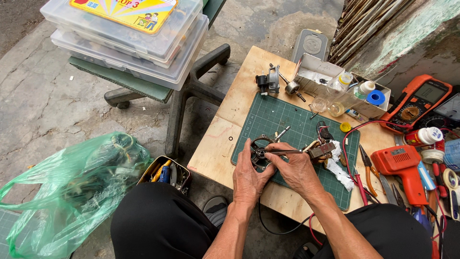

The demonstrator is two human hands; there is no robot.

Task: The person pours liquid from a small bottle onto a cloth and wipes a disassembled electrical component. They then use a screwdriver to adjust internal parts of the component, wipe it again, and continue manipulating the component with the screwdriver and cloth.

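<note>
While the left hand [250, 178] curls around a small round motor part [261, 152], its fingers closed on the rim, the piece sits on the green cutting mat [280, 120] at the near edge of the wooden table [242, 96]. Far out to the left of that grip, on the concrete ground, lies a green plastic bag [72, 187], and nearer, just below the table corner, an open tin of tools [165, 173]. Up and left of the grip, clear plastic boxes [129, 41] are stacked on a chair [191, 88]. Right beside the left hand, the right hand [298, 171] pinches a thin metal tool [282, 152], fingers clamped on it, its tip reaching into the motor part. Beyond the grip, at the mat's far edge, rests a small metal assembly [275, 82] with a cardboard box [326, 79] of small bottles to its right. Further right of the hands lie an orange soldering gun [402, 168], pliers [368, 168] and an orange multimeter [418, 101].
</note>
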